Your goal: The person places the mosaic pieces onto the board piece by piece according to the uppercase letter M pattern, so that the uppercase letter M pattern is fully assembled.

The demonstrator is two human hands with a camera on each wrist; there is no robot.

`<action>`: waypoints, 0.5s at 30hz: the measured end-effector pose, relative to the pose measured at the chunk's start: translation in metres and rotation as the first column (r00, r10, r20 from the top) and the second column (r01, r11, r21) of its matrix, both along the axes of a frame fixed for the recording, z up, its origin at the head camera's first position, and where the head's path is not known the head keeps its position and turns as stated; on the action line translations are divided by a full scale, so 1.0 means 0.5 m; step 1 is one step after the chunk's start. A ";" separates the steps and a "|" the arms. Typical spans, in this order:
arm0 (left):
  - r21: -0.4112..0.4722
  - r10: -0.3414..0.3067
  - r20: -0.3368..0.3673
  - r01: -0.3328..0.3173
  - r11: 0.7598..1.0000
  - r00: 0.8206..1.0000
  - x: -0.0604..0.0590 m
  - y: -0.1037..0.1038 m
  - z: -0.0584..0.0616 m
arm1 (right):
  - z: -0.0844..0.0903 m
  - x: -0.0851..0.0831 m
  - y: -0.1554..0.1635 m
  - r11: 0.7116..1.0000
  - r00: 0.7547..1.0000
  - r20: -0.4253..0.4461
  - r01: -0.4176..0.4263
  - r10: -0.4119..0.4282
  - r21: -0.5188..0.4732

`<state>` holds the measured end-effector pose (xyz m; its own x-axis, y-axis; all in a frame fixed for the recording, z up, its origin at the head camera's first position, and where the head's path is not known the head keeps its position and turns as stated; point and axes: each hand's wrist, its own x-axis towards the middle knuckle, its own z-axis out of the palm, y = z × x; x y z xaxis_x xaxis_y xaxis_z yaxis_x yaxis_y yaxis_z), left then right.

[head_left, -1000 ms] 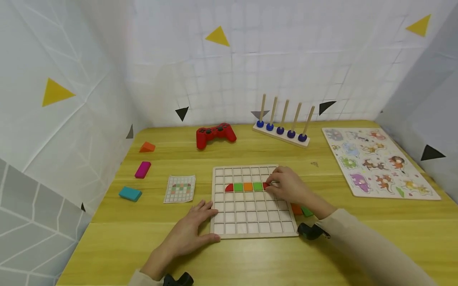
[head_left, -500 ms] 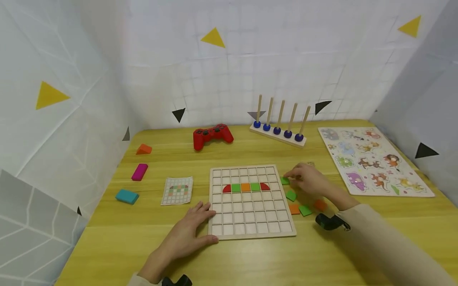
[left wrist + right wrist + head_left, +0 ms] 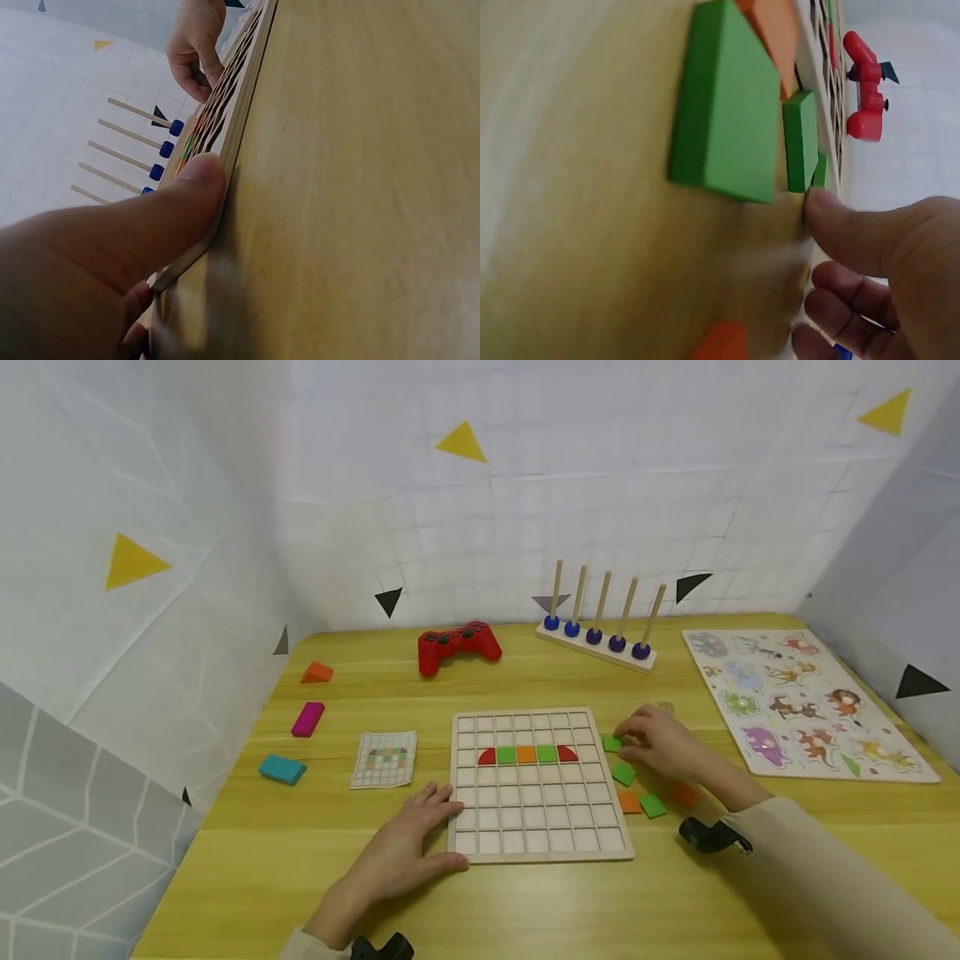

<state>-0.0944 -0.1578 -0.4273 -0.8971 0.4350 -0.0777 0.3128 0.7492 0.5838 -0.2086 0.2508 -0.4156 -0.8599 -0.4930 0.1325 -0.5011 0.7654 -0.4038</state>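
The right hand has been drawn off the grid board, its red-green-orange row now complete, and its fingertips touch, unclamped, a loose green tile. The left hand is kept flat, fingers apart, on the board's near corner.

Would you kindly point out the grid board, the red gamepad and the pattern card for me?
grid board (image 3: 536,814): head view, on its empty lower rows.
red gamepad (image 3: 459,645): head view, on the middle of its body.
pattern card (image 3: 384,759): head view, on the card's printed centre.

Thumb touching green tile, red controller
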 end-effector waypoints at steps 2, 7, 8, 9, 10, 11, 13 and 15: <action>-0.002 0.007 -0.002 -0.007 1.000 1.000 0.001 0.001 -0.001 | 0.002 0.002 0.000 1.000 1.000 0.005 0.002 -0.002 -0.019; -0.005 0.007 -0.017 -0.007 1.000 1.000 0.001 0.003 -0.001 | 0.028 0.010 -0.039 0.998 0.999 0.029 -0.027 0.029 -0.064; -0.005 0.004 -0.019 -0.004 1.000 1.000 0.001 0.004 0.000 | 0.033 0.013 -0.055 0.997 0.999 0.027 -0.044 0.046 -0.064; -0.004 0.003 -0.022 -0.003 1.000 1.000 0.001 0.005 0.001 | 0.037 0.015 -0.073 0.996 0.998 0.019 -0.064 0.065 -0.062; -0.002 0.001 -0.022 -0.001 1.000 1.000 0.000 0.005 0.001 | 0.040 0.018 -0.092 0.994 0.996 0.015 -0.084 0.085 -0.063; 0.002 0.000 -0.021 0.000 1.000 1.000 0.000 0.006 0.002 | 0.042 0.020 -0.111 0.993 0.995 0.009 -0.099 0.100 -0.062; 0.015 -0.003 -0.019 0.003 1.000 1.000 0.000 0.009 0.003 | 0.040 0.026 -0.148 0.991 0.993 -0.011 -0.121 0.120 -0.056; 0.021 -0.003 -0.024 0.004 1.000 1.000 -0.001 0.013 0.004 | 0.037 0.033 -0.183 0.990 0.991 -0.025 -0.136 0.135 -0.045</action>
